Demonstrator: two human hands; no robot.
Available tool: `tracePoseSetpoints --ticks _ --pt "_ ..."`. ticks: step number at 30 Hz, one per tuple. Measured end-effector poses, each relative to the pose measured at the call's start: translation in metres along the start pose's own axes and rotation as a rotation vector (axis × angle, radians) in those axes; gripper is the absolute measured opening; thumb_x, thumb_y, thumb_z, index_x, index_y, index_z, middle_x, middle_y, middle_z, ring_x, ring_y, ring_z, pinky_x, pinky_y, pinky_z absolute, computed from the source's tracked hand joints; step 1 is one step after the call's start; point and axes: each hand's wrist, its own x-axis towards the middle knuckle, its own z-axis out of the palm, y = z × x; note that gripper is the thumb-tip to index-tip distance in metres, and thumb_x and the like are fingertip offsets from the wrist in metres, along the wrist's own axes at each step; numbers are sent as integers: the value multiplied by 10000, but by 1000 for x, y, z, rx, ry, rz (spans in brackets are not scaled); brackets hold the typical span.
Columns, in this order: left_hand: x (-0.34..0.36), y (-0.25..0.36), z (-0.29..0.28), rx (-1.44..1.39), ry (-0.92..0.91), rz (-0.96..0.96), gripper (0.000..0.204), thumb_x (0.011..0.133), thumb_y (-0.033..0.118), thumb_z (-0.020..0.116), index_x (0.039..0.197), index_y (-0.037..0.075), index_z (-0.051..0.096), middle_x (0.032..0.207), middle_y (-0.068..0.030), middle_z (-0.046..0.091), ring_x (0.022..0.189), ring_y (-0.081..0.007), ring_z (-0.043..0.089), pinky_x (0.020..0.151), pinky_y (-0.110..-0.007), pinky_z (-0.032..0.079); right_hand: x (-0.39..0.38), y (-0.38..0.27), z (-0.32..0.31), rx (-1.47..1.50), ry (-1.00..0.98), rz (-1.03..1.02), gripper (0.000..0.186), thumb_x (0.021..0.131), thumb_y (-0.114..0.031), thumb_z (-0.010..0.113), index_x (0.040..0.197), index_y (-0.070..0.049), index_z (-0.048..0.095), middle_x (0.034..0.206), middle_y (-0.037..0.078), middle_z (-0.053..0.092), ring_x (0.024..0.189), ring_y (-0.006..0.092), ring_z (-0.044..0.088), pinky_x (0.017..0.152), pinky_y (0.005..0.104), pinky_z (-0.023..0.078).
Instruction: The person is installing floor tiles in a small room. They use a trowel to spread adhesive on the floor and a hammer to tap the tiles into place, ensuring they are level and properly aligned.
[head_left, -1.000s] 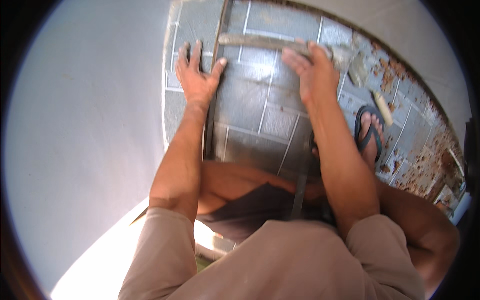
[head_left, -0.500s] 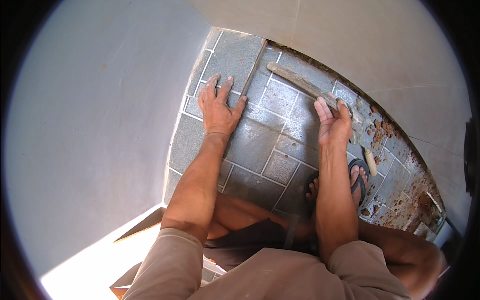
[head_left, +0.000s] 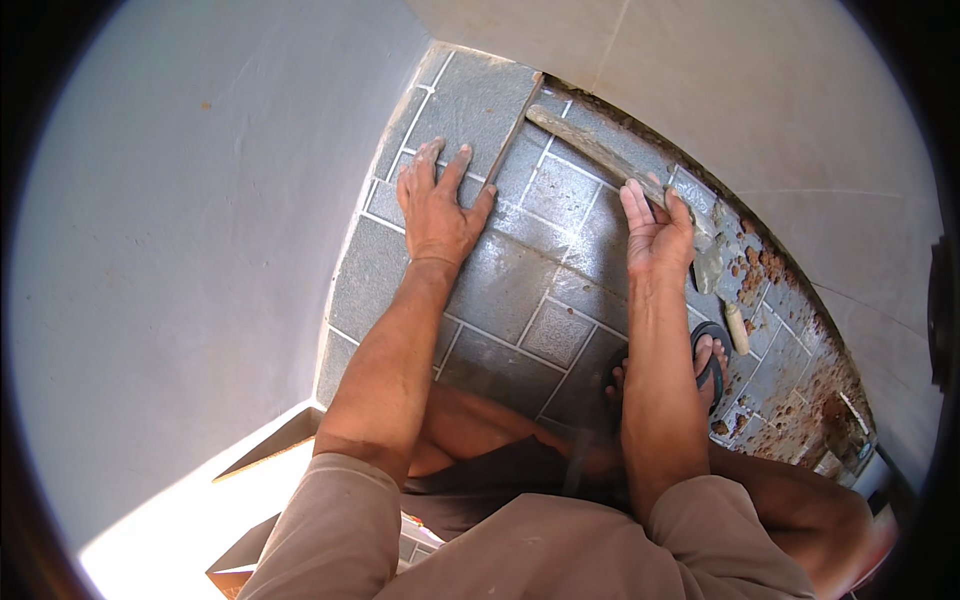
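One foot in a dark sandal (head_left: 712,358) stands on the grey tile floor (head_left: 500,290), close to the person. Past it, two bare arms reach out straight. The left hand (head_left: 437,205) lies flat on the tiles, fingers spread wide, near the left wall (head_left: 200,250). The right hand (head_left: 655,232) has its fingers pressed together, touching one long wooden stick (head_left: 590,155) that runs along the far wall (head_left: 720,100). One trowel (head_left: 722,290) lies right of that hand. The tiles between the hands are bare.
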Motion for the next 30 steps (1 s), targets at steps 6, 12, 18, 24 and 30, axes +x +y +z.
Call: tracePoseSetpoints --ticks 6,12,18,24,30 --pt "-1 -3 -1 -6 -13 4 661 897 428 789 1507 222 638 1640 -141 446 1600 -331 310 1361 -501 125 0 3 -3 44 -74 11 440 1075 -83 550 1415 131 369 1411 308 548 1230 533 647 974 556 670" --pt "-1 2 -4 -10 5 13 663 897 431 785 1505 208 640 1646 -144 443 1596 -327 318 1349 -507 140 -17 -33 -17 -190 -5 -46 400 1089 -243 616 1297 88 532 1240 269 671 975 364 726 733 390 644" --pt "0 -6 4 -85 85 35 490 990 336 672 1449 164 681 1608 -138 513 1565 -332 378 1330 -518 178 -28 -36 -37 -743 69 -219 473 1027 -391 717 1158 63 710 909 153 756 822 240 698 811 388 554" --pt "1 -16 4 -217 138 13 372 1051 187 554 1386 117 699 1573 -104 570 1550 -296 418 1329 -494 210 -27 2 -43 -1394 -209 -314 530 934 -461 772 1060 53 781 938 266 767 930 388 748 919 444 553" --pt "-3 -21 3 -253 176 2 344 1055 104 521 1353 103 694 1555 -106 592 1541 -306 439 1320 -502 241 -25 36 -38 -1654 -223 -407 627 928 -496 769 1182 77 764 1082 335 760 1073 487 736 985 502 553"
